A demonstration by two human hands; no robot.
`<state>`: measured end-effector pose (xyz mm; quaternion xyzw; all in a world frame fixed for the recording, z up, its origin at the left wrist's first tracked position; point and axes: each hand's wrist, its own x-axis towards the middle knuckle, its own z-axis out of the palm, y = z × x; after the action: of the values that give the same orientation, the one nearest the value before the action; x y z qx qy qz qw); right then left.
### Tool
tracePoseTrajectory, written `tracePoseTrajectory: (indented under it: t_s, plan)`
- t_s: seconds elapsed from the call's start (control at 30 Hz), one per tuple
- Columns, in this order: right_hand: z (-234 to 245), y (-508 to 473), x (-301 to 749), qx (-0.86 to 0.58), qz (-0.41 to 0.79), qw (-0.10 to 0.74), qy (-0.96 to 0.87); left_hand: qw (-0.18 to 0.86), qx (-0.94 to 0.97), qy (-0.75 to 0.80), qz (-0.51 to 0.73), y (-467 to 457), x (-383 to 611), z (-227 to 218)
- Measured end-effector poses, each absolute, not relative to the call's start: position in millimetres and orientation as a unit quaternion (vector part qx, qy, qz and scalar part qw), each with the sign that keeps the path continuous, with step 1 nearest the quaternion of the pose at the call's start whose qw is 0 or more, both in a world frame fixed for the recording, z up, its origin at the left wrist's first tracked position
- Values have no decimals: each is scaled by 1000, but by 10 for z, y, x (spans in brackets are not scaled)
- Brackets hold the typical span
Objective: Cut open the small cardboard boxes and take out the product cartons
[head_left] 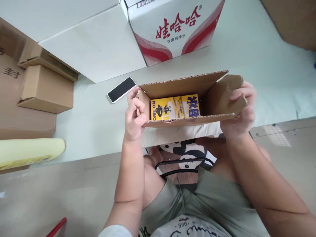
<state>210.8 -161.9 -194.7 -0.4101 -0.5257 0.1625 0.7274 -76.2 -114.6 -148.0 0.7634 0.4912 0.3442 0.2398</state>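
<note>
An open-topped cardboard box (184, 82) is held between my two hands over the front edge of the table. My left hand (135, 115) grips its left end, the fingers curled over the rim. At the opposite end, my right hand (243, 108) pinches the right flap, which stands up and outward. Inside lies a yellow printed packet (175, 107) with a cartoon figure and blue lettering, toward the left. The right part of the box interior is in shadow, with brown cardboard visible.
On the table (91, 125) lies a phone (122, 89). A large white-and-red carton (177, 36) and a plain white box (96, 42) stand behind. Brown boxes (49, 87) and a pale yellow roll (32, 151) are at the left; another brown carton (293, 19) is upper right.
</note>
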Motion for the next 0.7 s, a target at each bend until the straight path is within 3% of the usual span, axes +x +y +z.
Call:
tracePoseTrajectory:
  t_s: [0.2,0.37,0.47,0.63,0.7]
  plan:
    - [-1855,-1748,2044,-389,140,720,-558,266,840,411,234,-1279,-965,-1006]
    - [-1696,-2039,2132,-488,143,662,-551,326,853,346,216,-1345,-1000,-879]
    - [-1358,-2245,2178,-562,103,579,-581,359,840,332,234,-1416,-1009,-881]
    - [-464,-2499,1865,-608,-89,366,-699,388,834,312,237,-1538,-1033,-850]
    - [-271,-2493,1670,-620,-80,299,-721,386,837,303,242,-1566,-1039,-849]
